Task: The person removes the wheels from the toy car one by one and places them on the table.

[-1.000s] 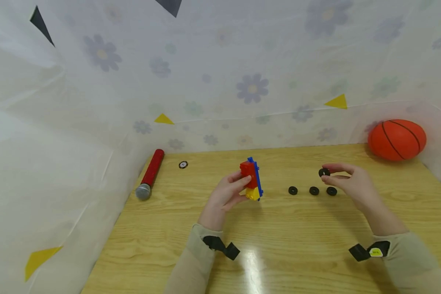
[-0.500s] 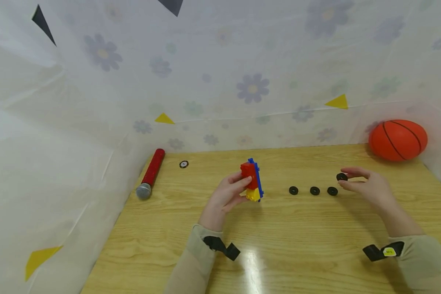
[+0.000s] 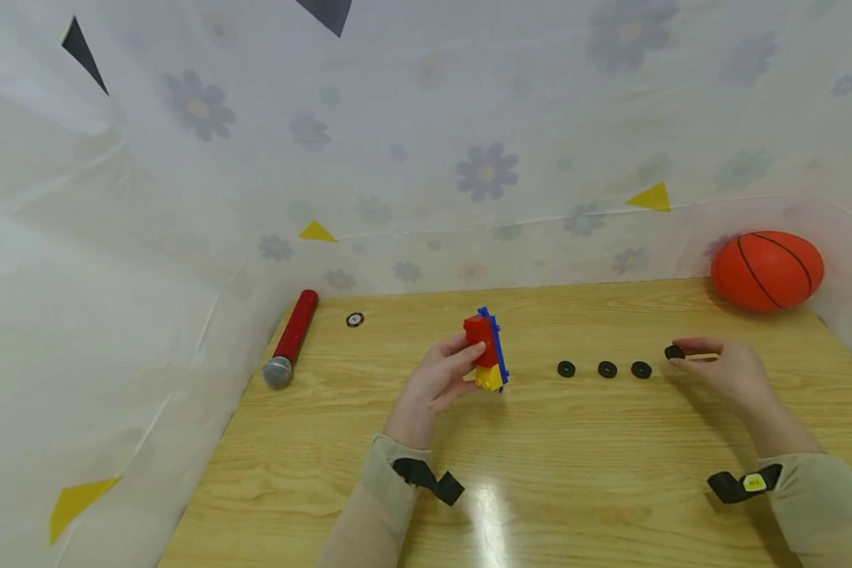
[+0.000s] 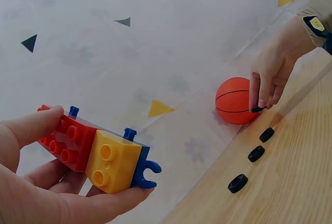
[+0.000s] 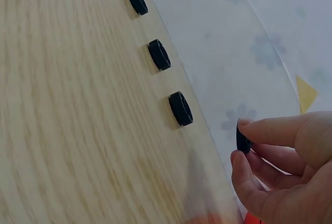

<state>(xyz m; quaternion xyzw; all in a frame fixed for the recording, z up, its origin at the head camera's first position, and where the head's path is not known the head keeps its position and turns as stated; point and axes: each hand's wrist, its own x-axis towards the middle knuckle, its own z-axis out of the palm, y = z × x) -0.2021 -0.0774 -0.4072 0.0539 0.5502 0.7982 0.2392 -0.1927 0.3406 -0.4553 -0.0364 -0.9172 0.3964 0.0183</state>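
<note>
My left hand (image 3: 436, 375) grips a toy car body (image 4: 111, 159) built of a red block and a yellow block with studs on a blue base; small blue pegs and a hook stick out of that base. Between thumb and fingertips, my right hand (image 3: 731, 371) pinches a black toy wheel (image 5: 243, 137), held a little above the table. Three more black wheels lie flat in a row between the hands: a left one (image 3: 566, 368), a middle one (image 3: 607, 369) and a right one (image 3: 641, 369), the last nearest my right hand.
An orange-red ball (image 3: 767, 270) sits at the back right corner of the wooden table (image 3: 539, 473). A red microphone (image 3: 291, 339) lies along the left edge, with a small round black-and-white disc (image 3: 355, 319) near it. Pale flowered sheeting (image 3: 426, 142) walls the back and left.
My right hand has moved right and lowered toward the table with the wheel, past the end of the row. The left hand and the toy car body have stayed nearly still.
</note>
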